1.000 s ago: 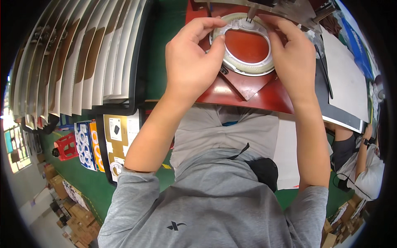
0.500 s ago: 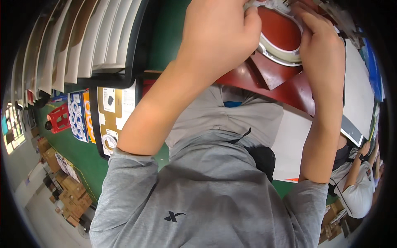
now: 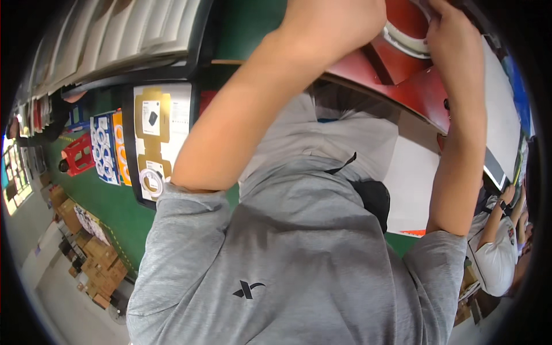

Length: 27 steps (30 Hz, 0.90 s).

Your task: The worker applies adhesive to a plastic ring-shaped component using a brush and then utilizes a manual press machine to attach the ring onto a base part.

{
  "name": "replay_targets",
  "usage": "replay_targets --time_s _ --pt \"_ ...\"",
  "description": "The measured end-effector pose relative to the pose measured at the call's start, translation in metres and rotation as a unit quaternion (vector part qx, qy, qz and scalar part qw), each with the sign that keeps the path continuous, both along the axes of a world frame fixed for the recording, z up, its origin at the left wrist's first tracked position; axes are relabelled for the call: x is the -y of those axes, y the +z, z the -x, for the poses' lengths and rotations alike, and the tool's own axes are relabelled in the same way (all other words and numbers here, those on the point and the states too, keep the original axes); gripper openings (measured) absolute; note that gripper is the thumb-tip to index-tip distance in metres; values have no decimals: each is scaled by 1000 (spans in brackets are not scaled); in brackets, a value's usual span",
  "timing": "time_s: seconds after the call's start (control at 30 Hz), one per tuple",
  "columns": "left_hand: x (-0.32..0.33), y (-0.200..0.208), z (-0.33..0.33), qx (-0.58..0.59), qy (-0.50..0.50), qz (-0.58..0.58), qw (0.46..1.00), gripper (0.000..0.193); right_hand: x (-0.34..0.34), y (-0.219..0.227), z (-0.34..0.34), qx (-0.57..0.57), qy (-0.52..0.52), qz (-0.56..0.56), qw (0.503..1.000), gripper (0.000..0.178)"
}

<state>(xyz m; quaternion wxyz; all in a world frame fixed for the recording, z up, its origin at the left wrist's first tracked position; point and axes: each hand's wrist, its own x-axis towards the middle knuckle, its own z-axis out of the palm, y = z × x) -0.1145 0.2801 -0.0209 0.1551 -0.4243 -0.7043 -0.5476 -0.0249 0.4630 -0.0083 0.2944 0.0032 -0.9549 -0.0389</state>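
White ring (image 3: 405, 40) lay on the red fixture (image 3: 402, 80) at the top of the view, partly cut by the upper edge and partly covered by both hands. Left hand (image 3: 333, 26) sat on the ring's left side, its fingers out of frame, so whether it gripped or only pressed could not be told. Right hand (image 3: 457, 43) curled over the ring's right rim, fingers bent onto it, apparently grasping the edge. Both forearms rose from the grey shirt (image 3: 287, 259) that filled the lower half. Left of the fixture, on the green table (image 3: 109, 201), a black tray (image 3: 161, 138) held a yellow-and-white card with a small ring. Further left stood blue printed cards (image 3: 103, 146) and a red crate (image 3: 77, 152). A stack of pale sheets (image 3: 132, 29) lay along the upper left. Another person in white (image 3: 497, 253) sat at the right edge.
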Motion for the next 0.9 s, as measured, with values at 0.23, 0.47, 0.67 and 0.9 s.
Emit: replay_targets --time_s 0.23,0.47,0.67,0.9 --pt "-3 -31 10 40 43 42 997 21 14 -18 -1 91 -96 54 990 42" --pt "4 -10 10 23 39 69 997 19 19 -3 4 85 -109 76 987 44" --pt "-7 -34 6 27 24 63 997 25 6 -26 -10 1 -30 147 989 37" --pt "17 0 6 16 93 109 990 30 22 94 -77 -336 1 121 934 43"
